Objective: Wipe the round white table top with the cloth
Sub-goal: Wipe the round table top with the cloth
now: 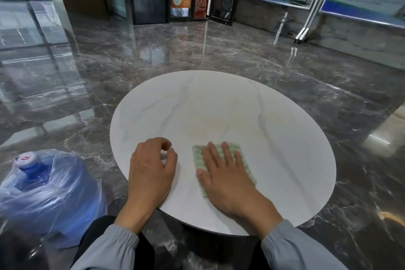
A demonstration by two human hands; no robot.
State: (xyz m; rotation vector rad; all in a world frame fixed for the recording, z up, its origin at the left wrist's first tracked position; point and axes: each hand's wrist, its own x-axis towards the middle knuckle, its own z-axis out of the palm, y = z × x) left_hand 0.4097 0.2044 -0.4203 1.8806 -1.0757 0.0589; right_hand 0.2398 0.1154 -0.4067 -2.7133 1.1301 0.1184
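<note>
The cloth (246,166) is found in the lower middle of the frame, laid flat on the near part of the round white surface (241,105). It is a small rectangle with a knobbly green and pale weave, soft and thin enough to be pushed along without bunching. It is pressed down by the right hand (225,173), whose fingers are spread straight across it, so that only its edges are seen around them. The left hand (151,166) is set well apart from the cloth, at the lower left rim of the surface, with its fingers loosely curled and nothing held in them.

The step in hand is judged to be the wiping stroke itself. It is done well if the palm is held flat, an even pressure is applied, and overlapping passes are carried out to the far rim at the frame's centre. A faint tan mark above the cloth may need firmer rubbing. The rim could be steadied by the left hand.

The surface is smooth, matt and thin-edged, with grey marble veining. A blue water bottle (43,186), wrapped in a clear plastic bag (72,204), is seen at the lower left on a glossy dark marble floor (153,50).
</note>
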